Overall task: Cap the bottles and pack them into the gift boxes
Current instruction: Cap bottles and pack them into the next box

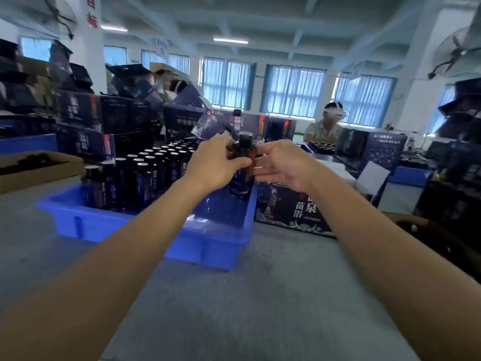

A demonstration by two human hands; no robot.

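Both of my hands hold one dark bottle (244,155) upright above the blue plastic tray (145,227). A black cap (245,138) sits on its top. My left hand (216,162) grips the bottle's left side with curled fingers. On the right side my right hand (282,165) pinches it. Several dark bottles (145,173) with silver-rimmed open tops stand in rows in the tray's left half. A dark printed gift box (294,207) lies flat to the right of the tray, under my right wrist.
Stacks of dark gift boxes (86,118) rise behind the tray. A cardboard box (39,168) sits at far left. Another person (325,126) sits at a far table on the right. A brown carton edge (426,227) lies at right. Grey tabletop (234,308) spreads in front.
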